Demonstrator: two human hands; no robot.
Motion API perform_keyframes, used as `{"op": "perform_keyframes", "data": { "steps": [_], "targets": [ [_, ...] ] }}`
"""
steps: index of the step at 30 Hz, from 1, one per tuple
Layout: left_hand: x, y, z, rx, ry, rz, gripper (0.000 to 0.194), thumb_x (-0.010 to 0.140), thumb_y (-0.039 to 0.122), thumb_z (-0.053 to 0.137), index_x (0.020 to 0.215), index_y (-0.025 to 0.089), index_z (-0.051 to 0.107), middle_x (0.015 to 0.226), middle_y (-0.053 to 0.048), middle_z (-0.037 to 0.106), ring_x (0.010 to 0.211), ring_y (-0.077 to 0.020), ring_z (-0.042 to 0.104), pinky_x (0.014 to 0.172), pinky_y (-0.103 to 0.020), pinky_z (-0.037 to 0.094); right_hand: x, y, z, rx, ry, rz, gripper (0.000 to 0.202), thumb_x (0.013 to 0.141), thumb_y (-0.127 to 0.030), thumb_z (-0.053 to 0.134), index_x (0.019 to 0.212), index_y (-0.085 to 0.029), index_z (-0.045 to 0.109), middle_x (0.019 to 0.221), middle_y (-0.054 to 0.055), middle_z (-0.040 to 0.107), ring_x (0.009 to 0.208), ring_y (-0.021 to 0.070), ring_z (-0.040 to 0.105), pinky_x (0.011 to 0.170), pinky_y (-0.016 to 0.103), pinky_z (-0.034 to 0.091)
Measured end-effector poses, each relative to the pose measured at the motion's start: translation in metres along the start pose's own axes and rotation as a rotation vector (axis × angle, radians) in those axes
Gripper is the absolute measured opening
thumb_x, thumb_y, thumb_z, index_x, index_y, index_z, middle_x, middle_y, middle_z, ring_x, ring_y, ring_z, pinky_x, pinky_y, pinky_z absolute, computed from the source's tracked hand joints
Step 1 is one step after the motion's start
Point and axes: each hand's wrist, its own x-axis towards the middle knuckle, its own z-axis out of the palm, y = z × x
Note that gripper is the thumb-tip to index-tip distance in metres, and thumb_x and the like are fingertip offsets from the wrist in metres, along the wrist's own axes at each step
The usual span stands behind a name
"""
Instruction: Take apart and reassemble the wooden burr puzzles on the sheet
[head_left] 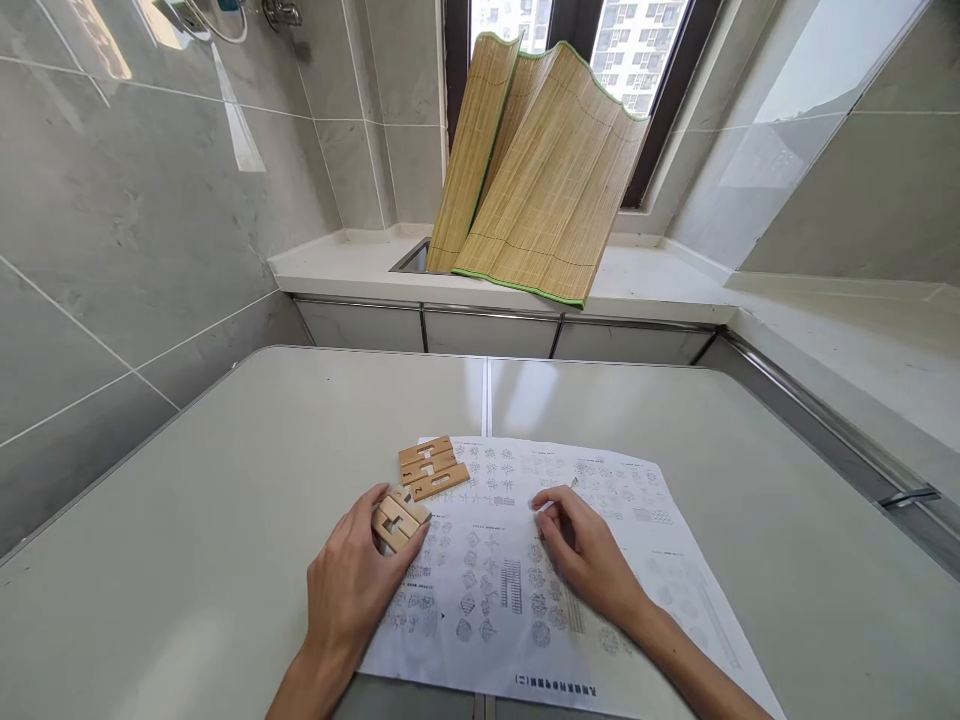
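Observation:
My left hand [358, 572] grips a small group of notched wooden pieces [400, 519] between thumb and fingers, over the left edge of a printed sheet. Just beyond it lie flat wooden pieces with slots [433, 468], side by side at the sheet's upper left; some carry numbers. My right hand [585, 545] rests on the middle of the printed sheet [501, 560], fingers curled and apart from the thumb, with nothing seen between them. Small line drawings cover the sheet.
The sheet lies on a pale table [187, 540] with a seam down its middle. Behind the table, a folded bamboo mat [551, 180] leans on a white counter [337, 262], partly over a sink [411, 258], before a window. Tiled walls stand on both sides.

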Motion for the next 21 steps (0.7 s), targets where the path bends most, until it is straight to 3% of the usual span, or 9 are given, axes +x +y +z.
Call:
{"op": "perform_keyframes", "data": {
  "steps": [3,6,8,11,14,17,21],
  "targets": [
    [0.005,-0.002,-0.001,0.001,-0.017,0.009,0.061,0.088,0.063,0.061,0.137,0.028,0.051,0.130,-0.007,0.071,0.098,-0.0306,0.072,0.072,-0.039,0.055,0.000,-0.001,0.000,-0.009,0.001,-0.009,0.022,0.105,-0.039,0.045,0.106,-0.025,0.062,0.078,0.001,0.059,0.067,0.0209,0.054,0.061,0.033,0.047],
    [0.009,-0.004,-0.006,-0.040,-0.022,-0.014,0.072,0.082,0.071,0.063,0.138,0.027,0.051,0.135,-0.009,0.065,0.082,-0.0267,0.071,0.068,-0.040,0.056,0.001,-0.002,-0.001,-0.008,0.002,-0.017,0.021,0.105,-0.039,0.045,0.105,-0.025,0.062,0.080,0.002,0.060,0.068,0.0209,0.055,0.061,0.033,0.048],
    [0.015,-0.006,-0.010,-0.110,0.033,-0.051,0.075,0.081,0.075,0.063,0.136,0.025,0.054,0.127,-0.009,0.066,0.073,-0.0236,0.068,0.069,-0.041,0.056,0.001,-0.002,-0.001,-0.003,0.002,-0.021,0.021,0.105,-0.038,0.045,0.105,-0.025,0.061,0.081,0.002,0.060,0.068,0.0209,0.055,0.062,0.034,0.047],
    [0.029,-0.007,-0.016,-0.249,0.173,-0.075,0.062,0.085,0.070,0.060,0.125,0.023,0.061,0.110,-0.006,0.067,0.071,-0.0217,0.065,0.078,-0.041,0.056,0.001,-0.002,-0.001,0.000,0.002,-0.025,0.021,0.105,-0.038,0.045,0.104,-0.025,0.061,0.080,0.001,0.058,0.068,0.0209,0.054,0.063,0.033,0.047],
    [0.043,-0.003,-0.019,-0.367,0.214,-0.039,0.049,0.089,0.063,0.059,0.115,0.022,0.064,0.112,-0.006,0.067,0.068,-0.0181,0.062,0.076,-0.037,0.055,0.001,-0.002,-0.001,0.000,0.000,-0.026,0.020,0.105,-0.038,0.045,0.104,-0.025,0.061,0.080,0.001,0.057,0.068,0.0208,0.053,0.063,0.033,0.046],
    [0.052,0.006,-0.021,-0.401,0.134,0.038,0.040,0.093,0.057,0.056,0.110,0.023,0.067,0.101,-0.003,0.070,0.070,-0.0188,0.061,0.071,-0.034,0.053,0.000,-0.003,-0.001,0.006,0.009,-0.023,0.022,0.105,-0.039,0.045,0.102,-0.025,0.062,0.079,0.001,0.058,0.068,0.0210,0.053,0.062,0.033,0.046],
    [0.057,0.017,-0.021,-0.273,-0.008,0.233,0.036,0.096,0.053,0.054,0.110,0.023,0.068,0.111,-0.007,0.072,0.101,-0.0272,0.064,0.084,-0.037,0.053,0.001,-0.005,-0.004,0.066,0.025,0.006,0.025,0.104,-0.041,0.046,0.100,-0.024,0.064,0.075,0.001,0.060,0.067,0.0212,0.056,0.063,0.034,0.047]
  ]
}}
